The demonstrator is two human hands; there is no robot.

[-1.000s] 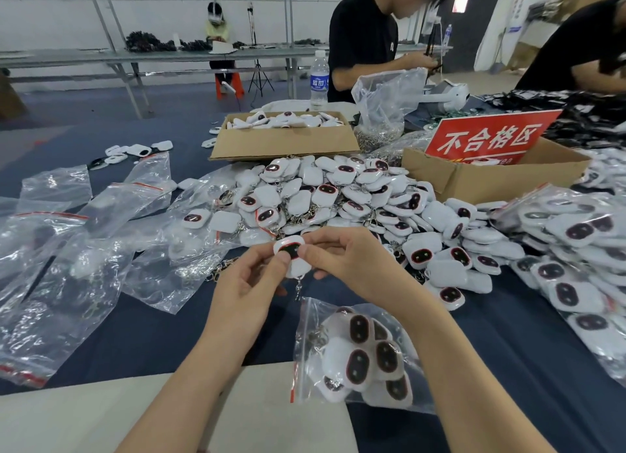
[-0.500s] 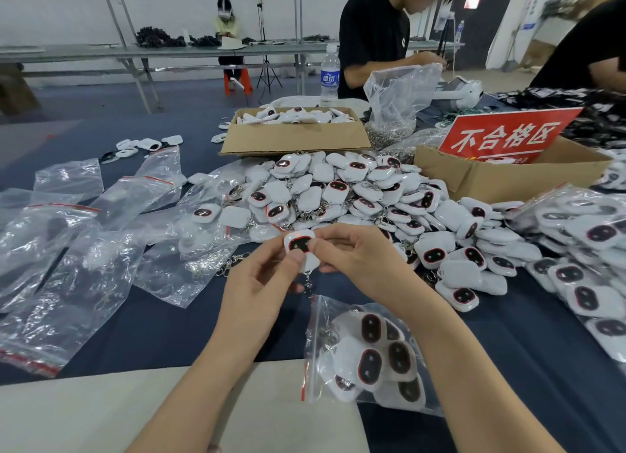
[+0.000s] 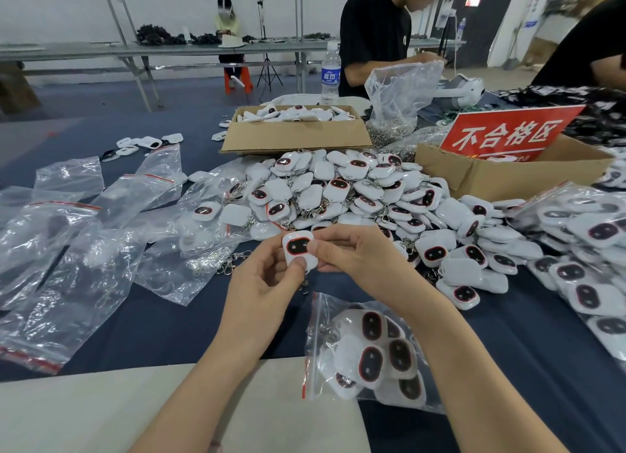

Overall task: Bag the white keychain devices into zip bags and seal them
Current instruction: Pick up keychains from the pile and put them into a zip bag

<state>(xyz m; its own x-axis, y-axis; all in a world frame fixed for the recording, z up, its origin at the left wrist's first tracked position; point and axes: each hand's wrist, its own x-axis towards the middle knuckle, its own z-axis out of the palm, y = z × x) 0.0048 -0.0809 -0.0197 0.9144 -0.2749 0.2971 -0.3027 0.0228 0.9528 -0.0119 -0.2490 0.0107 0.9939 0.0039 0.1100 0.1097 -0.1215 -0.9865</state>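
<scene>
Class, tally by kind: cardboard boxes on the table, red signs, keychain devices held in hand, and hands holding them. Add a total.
Cardboard boxes: 2, far box and right box
Red sign: 1
Held keychain device: 1
Hands holding it: 2, left hand and right hand
Total: 6

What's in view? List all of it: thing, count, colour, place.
held device: one, white, between both hands
part-filled zip bag: one, clear, under right forearm
loose devices: many, white, heaped mid-table
empty zip bags: several, clear, left
filled bags: several, clear, right
cardboard boxes: two, brown, behind heap
sign: one, red, in right box
water bottle: one, clear, far side
left hand: fingers pinch held device
right hand: fingers pinch held device
</scene>
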